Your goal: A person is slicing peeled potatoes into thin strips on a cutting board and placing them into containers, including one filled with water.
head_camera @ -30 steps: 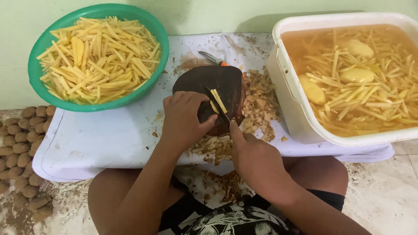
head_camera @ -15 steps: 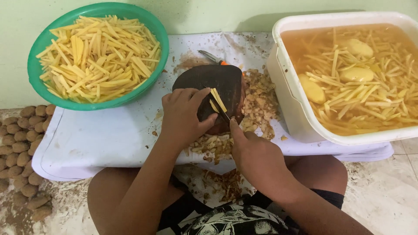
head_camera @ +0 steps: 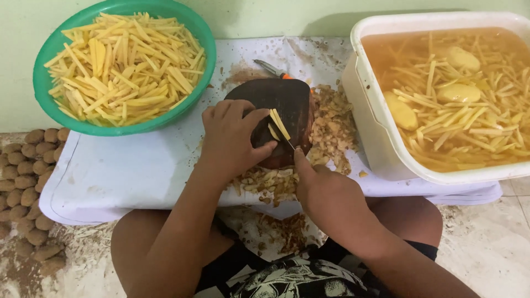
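1. Cutting goes on at the near edge of the desk [head_camera: 138, 171]: the right hand [head_camera: 326, 193] is clenched round a knife [head_camera: 287, 142], of which only a short run of blade shows past the forefinger, its handle hidden in the fist.
2. Compared with a second ago, this hand has barely shifted; the blade sits at the same spot against the potato sticks [head_camera: 277, 126], so the slicing looks like small repeated strokes rather than a new cut.
3. Beside it, the left hand [head_camera: 234, 135] presses down on the dark round cutting board [head_camera: 287, 107], fingers curled and pinning the few yellow sticks against the blade. Its pose matches the earlier frames.
4. Around the board lie brown peelings [head_camera: 331, 129], unchanged in spread.
5. Behind the board rests a second tool with an orange handle [head_camera: 273, 70], untouched.
6. Farther off, the green bowl [head_camera: 49, 105] of cut sticks at left and the white tub [head_camera: 375, 138] of cloudy water with peeled potatoes [head_camera: 458, 92] at right hold the same contents.
7. Unpeeled small potatoes [head_camera: 25, 176] sit on the floor at left.
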